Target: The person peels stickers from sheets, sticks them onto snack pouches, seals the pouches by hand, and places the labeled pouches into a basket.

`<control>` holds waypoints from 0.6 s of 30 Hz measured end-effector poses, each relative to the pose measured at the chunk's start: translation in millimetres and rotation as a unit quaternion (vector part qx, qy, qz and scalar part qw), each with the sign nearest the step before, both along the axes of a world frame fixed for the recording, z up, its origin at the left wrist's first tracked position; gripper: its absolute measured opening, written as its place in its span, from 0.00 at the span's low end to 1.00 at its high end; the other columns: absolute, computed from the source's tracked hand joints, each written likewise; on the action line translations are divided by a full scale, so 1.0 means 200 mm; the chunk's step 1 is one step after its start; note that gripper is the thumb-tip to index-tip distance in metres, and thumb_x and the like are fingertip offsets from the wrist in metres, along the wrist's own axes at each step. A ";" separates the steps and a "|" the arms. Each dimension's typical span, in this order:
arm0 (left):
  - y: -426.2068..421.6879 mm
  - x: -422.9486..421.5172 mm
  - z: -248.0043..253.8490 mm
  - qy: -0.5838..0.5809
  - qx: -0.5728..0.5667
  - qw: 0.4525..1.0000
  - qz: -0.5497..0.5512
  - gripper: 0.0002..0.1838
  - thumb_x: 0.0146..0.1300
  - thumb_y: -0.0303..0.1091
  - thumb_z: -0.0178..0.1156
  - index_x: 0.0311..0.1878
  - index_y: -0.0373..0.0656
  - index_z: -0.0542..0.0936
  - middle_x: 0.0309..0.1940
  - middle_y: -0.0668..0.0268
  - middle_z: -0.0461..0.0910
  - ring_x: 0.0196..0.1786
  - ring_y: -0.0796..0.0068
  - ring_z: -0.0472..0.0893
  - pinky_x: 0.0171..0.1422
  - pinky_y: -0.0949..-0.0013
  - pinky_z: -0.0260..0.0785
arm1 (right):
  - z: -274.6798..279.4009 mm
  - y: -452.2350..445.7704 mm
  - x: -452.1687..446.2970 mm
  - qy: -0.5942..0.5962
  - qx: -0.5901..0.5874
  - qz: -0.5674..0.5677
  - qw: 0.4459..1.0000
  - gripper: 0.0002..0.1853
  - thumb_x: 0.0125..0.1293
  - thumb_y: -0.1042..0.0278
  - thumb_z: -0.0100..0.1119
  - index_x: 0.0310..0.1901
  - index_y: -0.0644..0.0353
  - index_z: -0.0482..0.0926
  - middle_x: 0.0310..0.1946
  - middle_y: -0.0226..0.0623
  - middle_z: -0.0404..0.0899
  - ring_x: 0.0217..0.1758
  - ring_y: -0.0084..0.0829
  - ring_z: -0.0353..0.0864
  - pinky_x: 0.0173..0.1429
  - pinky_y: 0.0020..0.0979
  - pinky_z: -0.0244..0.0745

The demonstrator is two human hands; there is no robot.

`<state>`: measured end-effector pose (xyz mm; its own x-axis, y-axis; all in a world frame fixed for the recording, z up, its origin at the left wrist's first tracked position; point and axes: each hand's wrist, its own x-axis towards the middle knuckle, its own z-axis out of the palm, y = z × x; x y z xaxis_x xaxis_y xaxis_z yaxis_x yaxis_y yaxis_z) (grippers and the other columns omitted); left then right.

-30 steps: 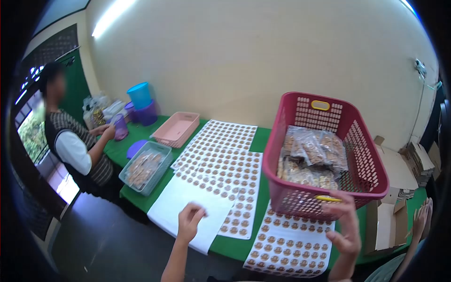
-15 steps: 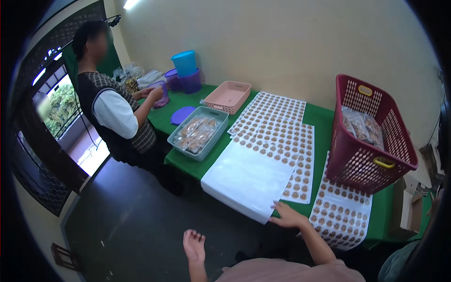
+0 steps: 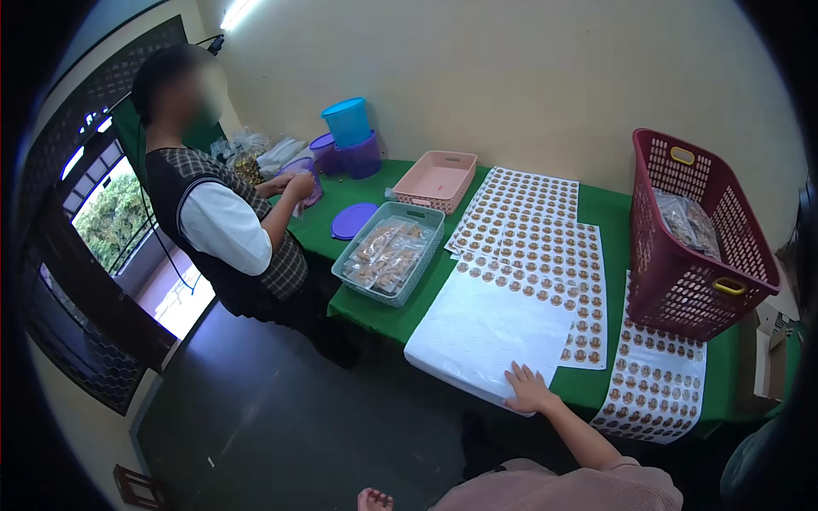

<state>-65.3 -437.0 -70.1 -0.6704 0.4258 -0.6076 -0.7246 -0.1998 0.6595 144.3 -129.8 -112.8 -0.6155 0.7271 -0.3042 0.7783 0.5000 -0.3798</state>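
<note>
My right hand lies with fingers spread on the front right corner of a blank white sheet, whose near part bends down over the table edge. Beyond it, sticker sheets printed with rows of round brown labels overlap on the green cloth. Low in the view, only the fingers of my left hand show, slightly curled and holding nothing, away from the table. Another label sheet hangs over the edge right of my right hand.
A maroon basket with packed bags stands at right. A grey-green tray of filled packets, a pink tray, a purple lid and stacked tubs are further left. A co-worker handles something small by a purple tub.
My right hand has moved from the sheet's edge onto its top, fingers spread flat. My left hand has dropped lower, mostly out of view. The camera view has shifted left.
</note>
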 end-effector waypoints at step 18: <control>1.09 -0.63 0.26 0.218 0.016 0.971 -0.098 0.05 0.58 0.30 0.49 0.34 0.41 0.71 0.27 0.65 0.71 0.31 0.74 0.71 0.38 0.71 0.65 | -0.01 0.70 -0.66 0.082 0.022 -0.152 0.985 0.43 0.49 0.48 0.50 0.59 0.68 0.44 0.62 0.55 0.30 0.66 0.47 0.25 0.60 0.55 0.20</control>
<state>-190.5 -219.2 -17.8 -0.7648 0.5858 -0.2684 -0.4041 -0.1117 0.9079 13.3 10.1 -114.7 -0.4064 0.8953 -0.1824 0.8244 0.2732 -0.4956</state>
